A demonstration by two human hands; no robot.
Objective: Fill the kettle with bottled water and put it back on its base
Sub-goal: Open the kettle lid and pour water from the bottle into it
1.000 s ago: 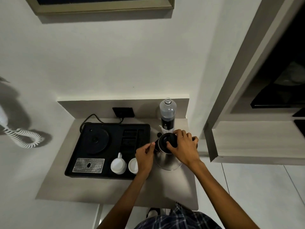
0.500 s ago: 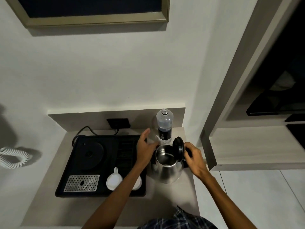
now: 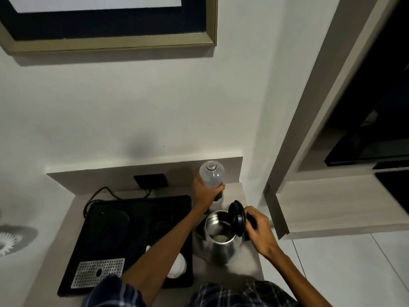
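A steel kettle (image 3: 223, 247) stands on the counter right of the black tray, its black lid (image 3: 237, 217) flipped up so the bare inside shows. My right hand (image 3: 259, 229) grips the kettle's black handle on its right side. Behind the kettle, a clear water bottle (image 3: 212, 175) with no cap stands upright, and my left hand (image 3: 204, 196) is wrapped around its lower part. The round kettle base (image 3: 111, 222) sits bare at the back left of the tray.
The black tray (image 3: 141, 247) holds a metal drip grate (image 3: 98, 271) and white cups (image 3: 177, 265) partly hidden by my left arm. A cable (image 3: 99, 193) runs to a black wall socket (image 3: 151, 181). A wall edge and shelf (image 3: 327, 204) stand close on the right.
The kettle lid was flipped up. My left hand went from beside the kettle to the bottle and closed around it. My right hand stayed at the kettle handle.
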